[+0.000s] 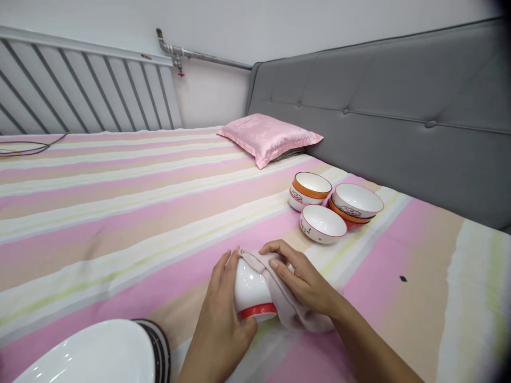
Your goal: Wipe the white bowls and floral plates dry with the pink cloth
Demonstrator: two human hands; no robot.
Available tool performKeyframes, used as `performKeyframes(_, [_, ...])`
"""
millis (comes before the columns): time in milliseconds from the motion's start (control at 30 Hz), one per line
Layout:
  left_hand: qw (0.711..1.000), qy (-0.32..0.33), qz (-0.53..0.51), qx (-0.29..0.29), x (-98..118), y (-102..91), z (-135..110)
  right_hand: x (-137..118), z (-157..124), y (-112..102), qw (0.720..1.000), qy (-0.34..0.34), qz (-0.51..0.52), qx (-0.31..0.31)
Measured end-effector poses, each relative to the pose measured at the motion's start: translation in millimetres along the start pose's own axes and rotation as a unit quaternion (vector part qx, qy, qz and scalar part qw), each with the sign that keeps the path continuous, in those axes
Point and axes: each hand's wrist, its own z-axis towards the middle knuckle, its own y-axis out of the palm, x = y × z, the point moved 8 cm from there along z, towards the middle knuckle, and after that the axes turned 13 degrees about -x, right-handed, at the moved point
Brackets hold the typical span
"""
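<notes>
My left hand (221,314) grips a white bowl with a red rim (250,291), held on its side just above the striped bed sheet. My right hand (300,276) presses a beige cloth (285,306) against the bowl's upper right side, fingers curled over the cloth. The cloth drapes down under my right wrist onto the sheet.
Several more bowls sit to the upper right: a single white bowl (322,223), a stack with an orange bowl (310,190), another stack (356,204). White plates (96,354) stacked at the bottom left. Pink pillow (269,137) against the grey padded headboard (399,106).
</notes>
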Motion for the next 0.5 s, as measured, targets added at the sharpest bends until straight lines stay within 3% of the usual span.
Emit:
performKeyframes(300, [1.0,0.015,-0.001,-0.018,7,0.2,1,1,1,-2,0.997,0.028,-0.054,0.041])
performKeyframes(500, [1.0,0.017,0.006,-0.02,7,1.6,1,-7,-4,-10,0.98,-0.026,-0.138,0.142])
